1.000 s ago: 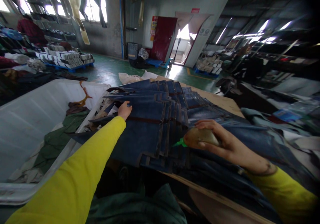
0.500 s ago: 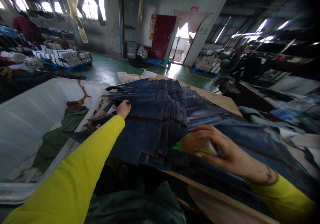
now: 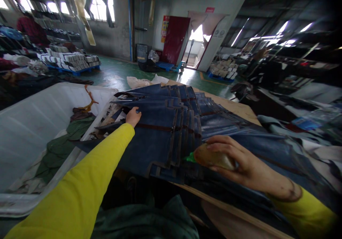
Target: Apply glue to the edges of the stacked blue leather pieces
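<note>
Blue sheet panels [image 3: 157,143] with dark edging and brown strips lie overlapped in stepped layers in front of me. On the left part of the top panel is my left hand [image 3: 133,117], its fingers curled closed at the blue material; the fingertips are partly hidden. My right hand [image 3: 240,164] is wrapped round a yellowish-brown squeeze bottle [image 3: 212,157], held tilted over the panels. Its green nozzle [image 3: 190,157] points left, towards the stepped edges. Whether the nozzle touches them I cannot tell.
A white plastic bin [image 3: 29,125] with green cloth [image 3: 57,150] inside stands at my left. The panels rest on a board [image 3: 235,105] with a wooden front edge. Bundles on a blue pallet [image 3: 77,71] and a person [image 3: 32,29] are farther back.
My right hand and the squeeze bottle have shifted very slightly right. The whole view has also moved a little; the left hand stays at the same spot on the panel.
</note>
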The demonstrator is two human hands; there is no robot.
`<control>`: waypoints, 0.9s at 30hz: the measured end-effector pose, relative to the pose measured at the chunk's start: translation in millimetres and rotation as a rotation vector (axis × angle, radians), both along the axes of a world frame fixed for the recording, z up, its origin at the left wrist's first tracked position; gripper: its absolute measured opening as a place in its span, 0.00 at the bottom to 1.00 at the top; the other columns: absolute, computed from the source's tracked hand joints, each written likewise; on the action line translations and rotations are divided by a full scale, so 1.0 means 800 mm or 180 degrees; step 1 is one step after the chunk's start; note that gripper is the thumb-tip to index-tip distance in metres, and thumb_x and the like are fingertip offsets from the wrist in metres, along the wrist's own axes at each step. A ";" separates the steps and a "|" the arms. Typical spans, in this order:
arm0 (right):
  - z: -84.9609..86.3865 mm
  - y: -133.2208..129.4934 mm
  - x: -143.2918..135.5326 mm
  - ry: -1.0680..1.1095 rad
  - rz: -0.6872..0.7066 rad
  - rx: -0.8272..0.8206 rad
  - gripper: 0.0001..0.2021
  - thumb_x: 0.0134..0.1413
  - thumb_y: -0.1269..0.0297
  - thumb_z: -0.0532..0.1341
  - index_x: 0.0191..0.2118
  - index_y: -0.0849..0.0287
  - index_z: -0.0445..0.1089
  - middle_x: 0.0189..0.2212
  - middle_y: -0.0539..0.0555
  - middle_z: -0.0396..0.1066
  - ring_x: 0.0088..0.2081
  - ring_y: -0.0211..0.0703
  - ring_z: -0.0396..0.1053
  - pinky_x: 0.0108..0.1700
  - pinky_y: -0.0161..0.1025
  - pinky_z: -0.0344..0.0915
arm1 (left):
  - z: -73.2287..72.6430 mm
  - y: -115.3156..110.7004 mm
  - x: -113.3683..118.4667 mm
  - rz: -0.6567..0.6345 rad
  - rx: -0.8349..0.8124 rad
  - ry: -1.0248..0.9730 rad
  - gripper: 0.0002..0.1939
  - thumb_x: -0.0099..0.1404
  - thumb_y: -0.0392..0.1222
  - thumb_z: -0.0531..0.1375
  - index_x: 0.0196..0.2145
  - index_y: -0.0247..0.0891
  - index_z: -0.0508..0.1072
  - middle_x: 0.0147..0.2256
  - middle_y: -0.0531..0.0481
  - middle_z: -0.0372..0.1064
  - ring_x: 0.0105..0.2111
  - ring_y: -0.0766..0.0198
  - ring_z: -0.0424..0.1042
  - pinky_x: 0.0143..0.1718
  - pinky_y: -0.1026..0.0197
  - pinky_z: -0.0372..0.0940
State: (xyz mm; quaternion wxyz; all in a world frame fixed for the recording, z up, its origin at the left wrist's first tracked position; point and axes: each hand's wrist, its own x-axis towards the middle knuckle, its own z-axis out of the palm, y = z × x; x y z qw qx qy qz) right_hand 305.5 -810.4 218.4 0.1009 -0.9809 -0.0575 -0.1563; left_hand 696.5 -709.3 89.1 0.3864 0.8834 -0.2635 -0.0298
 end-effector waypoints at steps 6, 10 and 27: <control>0.004 -0.029 0.024 -0.0637 -0.0382 -0.0287 0.22 0.53 0.64 0.61 0.53 0.53 0.56 0.49 0.59 0.59 0.50 0.51 0.60 0.49 0.48 0.65 | 0.002 0.000 -0.001 0.0002 0.0007 0.0002 0.20 0.61 0.40 0.56 0.51 0.37 0.66 0.50 0.43 0.67 0.50 0.58 0.66 0.50 0.61 0.59; 0.005 -0.036 0.025 -0.0674 -0.0419 -0.0273 0.23 0.52 0.63 0.62 0.53 0.53 0.56 0.49 0.59 0.59 0.50 0.50 0.60 0.50 0.48 0.64 | 0.002 0.001 -0.002 0.0009 0.0024 0.0016 0.20 0.61 0.40 0.56 0.51 0.37 0.66 0.50 0.44 0.68 0.50 0.58 0.67 0.49 0.61 0.60; 0.007 -0.053 0.041 -0.0830 -0.0408 -0.0316 0.22 0.52 0.64 0.62 0.52 0.54 0.57 0.48 0.59 0.59 0.50 0.50 0.61 0.51 0.48 0.64 | 0.001 0.001 -0.002 0.0009 0.0011 0.0019 0.19 0.61 0.41 0.56 0.50 0.38 0.67 0.50 0.44 0.68 0.49 0.59 0.67 0.49 0.61 0.60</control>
